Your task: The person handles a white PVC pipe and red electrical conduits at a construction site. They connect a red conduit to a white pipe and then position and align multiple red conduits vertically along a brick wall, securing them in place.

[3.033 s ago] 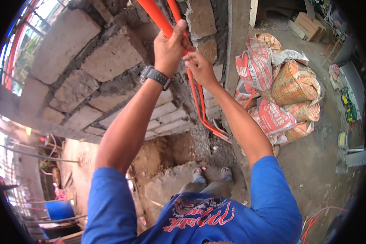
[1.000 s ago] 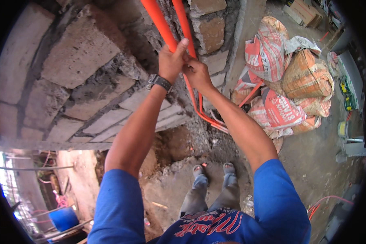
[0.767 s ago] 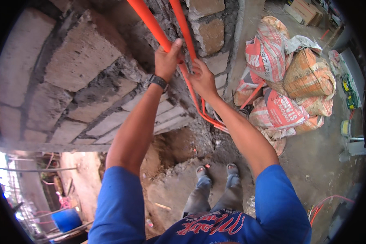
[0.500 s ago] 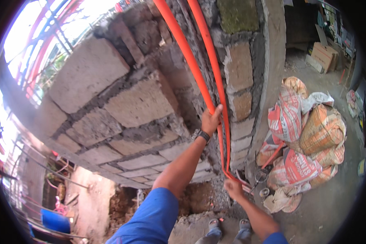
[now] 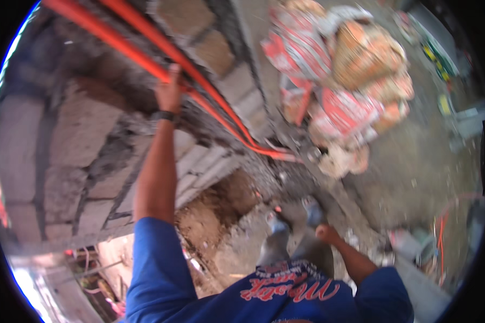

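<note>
Two long orange conduit pipes [image 5: 110,44] run down a rough groove in the block wall [image 5: 75,126] and bend near its foot. My left hand [image 5: 170,92] is closed around the nearer pipe, its thumb up, with a dark watch on the wrist. The second pipe [image 5: 210,92] lies just beyond that hand. Down by my leg, apart from the pipes, my right hand [image 5: 327,234] is curled like a fist. Whatever may be inside it is hidden and blurred.
Stuffed red-and-white and tan sacks [image 5: 350,107] are heaped right of the wall on the concrete floor [image 5: 415,177]. Dug earth [image 5: 221,204] lies along the wall's base, near my feet. A pale bucket [image 5: 412,245] and an orange cord [image 5: 442,242] are at the lower right.
My right hand has left the bend of the pipes and come back beside my leg. My left hand still grips the pipe. The view has swung right and downward.
</note>
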A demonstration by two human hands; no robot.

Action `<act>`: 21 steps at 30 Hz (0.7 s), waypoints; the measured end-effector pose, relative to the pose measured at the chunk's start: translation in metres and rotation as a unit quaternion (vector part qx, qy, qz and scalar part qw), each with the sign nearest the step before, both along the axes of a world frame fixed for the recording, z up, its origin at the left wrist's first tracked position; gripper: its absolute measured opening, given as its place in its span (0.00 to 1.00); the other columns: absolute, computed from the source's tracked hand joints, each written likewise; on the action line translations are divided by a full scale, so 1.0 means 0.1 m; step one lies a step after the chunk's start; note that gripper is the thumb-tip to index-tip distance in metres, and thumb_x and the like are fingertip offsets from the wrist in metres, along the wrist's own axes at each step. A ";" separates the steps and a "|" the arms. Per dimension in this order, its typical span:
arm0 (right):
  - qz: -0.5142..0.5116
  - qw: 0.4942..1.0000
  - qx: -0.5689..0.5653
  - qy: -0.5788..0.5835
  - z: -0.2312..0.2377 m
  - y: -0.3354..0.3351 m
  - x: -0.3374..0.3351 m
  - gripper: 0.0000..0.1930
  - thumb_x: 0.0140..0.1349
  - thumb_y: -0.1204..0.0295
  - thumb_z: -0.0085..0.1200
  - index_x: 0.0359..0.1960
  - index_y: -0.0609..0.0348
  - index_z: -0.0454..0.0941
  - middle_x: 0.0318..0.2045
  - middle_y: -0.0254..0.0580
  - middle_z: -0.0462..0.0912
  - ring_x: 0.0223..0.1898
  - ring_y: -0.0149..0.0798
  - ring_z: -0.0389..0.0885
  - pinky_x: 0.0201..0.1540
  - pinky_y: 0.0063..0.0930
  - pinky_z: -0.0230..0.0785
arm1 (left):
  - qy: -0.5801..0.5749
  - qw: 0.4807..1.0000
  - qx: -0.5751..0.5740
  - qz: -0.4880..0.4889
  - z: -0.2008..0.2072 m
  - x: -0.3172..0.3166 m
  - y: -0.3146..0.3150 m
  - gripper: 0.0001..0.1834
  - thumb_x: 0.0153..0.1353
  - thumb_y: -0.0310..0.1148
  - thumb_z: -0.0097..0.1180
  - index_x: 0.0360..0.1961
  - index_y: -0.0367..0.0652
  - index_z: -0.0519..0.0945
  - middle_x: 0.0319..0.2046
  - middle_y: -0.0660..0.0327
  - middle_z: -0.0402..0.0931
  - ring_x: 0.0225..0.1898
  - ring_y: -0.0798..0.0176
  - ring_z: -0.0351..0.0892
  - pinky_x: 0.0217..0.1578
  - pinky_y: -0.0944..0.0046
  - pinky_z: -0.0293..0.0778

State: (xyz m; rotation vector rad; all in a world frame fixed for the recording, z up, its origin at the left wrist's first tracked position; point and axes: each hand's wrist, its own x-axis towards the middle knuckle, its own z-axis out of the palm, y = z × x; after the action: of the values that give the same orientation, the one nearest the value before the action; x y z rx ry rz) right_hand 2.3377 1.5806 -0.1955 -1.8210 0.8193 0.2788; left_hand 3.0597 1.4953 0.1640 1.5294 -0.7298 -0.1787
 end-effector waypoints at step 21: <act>-0.273 0.952 -0.009 0.135 -0.30 0.26 -0.37 0.20 0.65 0.53 0.59 0.31 0.61 0.80 0.30 0.54 0.84 0.35 0.58 0.83 0.38 0.44 0.74 | -0.081 0.990 0.111 -0.028 -0.03 0.67 0.22 0.24 0.74 0.54 0.50 0.38 0.41 0.77 0.32 0.64 0.74 0.37 0.65 0.76 0.48 0.62 0.76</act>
State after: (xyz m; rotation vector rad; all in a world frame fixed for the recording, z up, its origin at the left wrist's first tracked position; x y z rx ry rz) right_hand 2.3010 1.6066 -0.2257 -1.5156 1.4818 0.1603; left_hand 3.1272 1.5171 0.1612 1.7498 -0.9067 -0.1841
